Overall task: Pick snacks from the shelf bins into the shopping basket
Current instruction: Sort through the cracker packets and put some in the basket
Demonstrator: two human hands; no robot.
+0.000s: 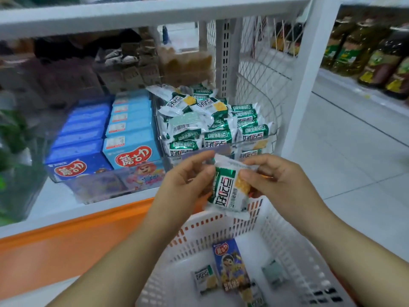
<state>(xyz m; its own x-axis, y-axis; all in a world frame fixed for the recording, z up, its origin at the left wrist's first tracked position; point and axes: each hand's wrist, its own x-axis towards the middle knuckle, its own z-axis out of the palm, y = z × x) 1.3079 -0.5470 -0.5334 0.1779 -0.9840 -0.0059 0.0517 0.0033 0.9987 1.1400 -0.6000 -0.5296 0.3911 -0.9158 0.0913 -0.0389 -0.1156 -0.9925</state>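
Observation:
A green-and-white snack packet (229,189) hangs above the far rim of the white shopping basket (294,247). My left hand (188,180) pinches its left edge and my right hand (272,176) pinches its top right corner. Behind the hands a clear shelf bin (271,134) is heaped with several packets of the same snack (205,120). In the basket lie a small green-and-white packet (204,279), a dark blue snack box (232,265) and a grey-green packet (274,274).
Left of the snack bin, a clear bin holds rows of blue boxes (130,131) and darker blue boxes (79,138). An orange ledge (73,235) runs under the white shelf. A white upright post (309,76) stands right, with oil bottles (363,52) across the tiled aisle.

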